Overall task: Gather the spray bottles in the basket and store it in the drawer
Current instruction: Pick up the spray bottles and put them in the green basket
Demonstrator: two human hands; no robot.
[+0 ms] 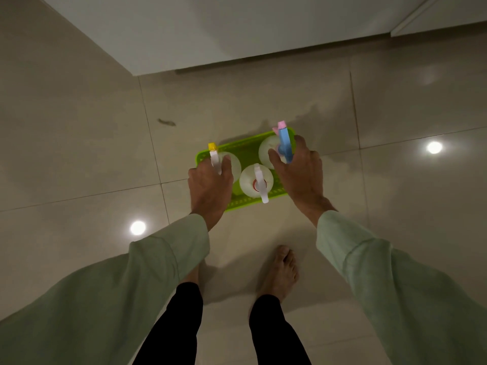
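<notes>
A lime-green plastic basket (243, 146) is below me over the tiled floor, and I cannot tell whether it rests on the floor. Three white spray bottles stand upright in it. One with a yellow nozzle (213, 151) is at the left end. One with a white trigger (259, 184) is at the front middle. One with a blue trigger and pink tip (286, 143) is at the right end. My left hand (208, 188) grips the basket's left end, thumb over the rim. My right hand (297, 175) grips the right end, thumb beside the blue-trigger bottle.
White cabinet fronts (210, 35) run along the top, with a separate panel edge (434, 19) at the top right. The glossy floor shows two ceiling-light reflections and a dark smudge (166, 122). My bare foot (279, 270) stands just behind the basket.
</notes>
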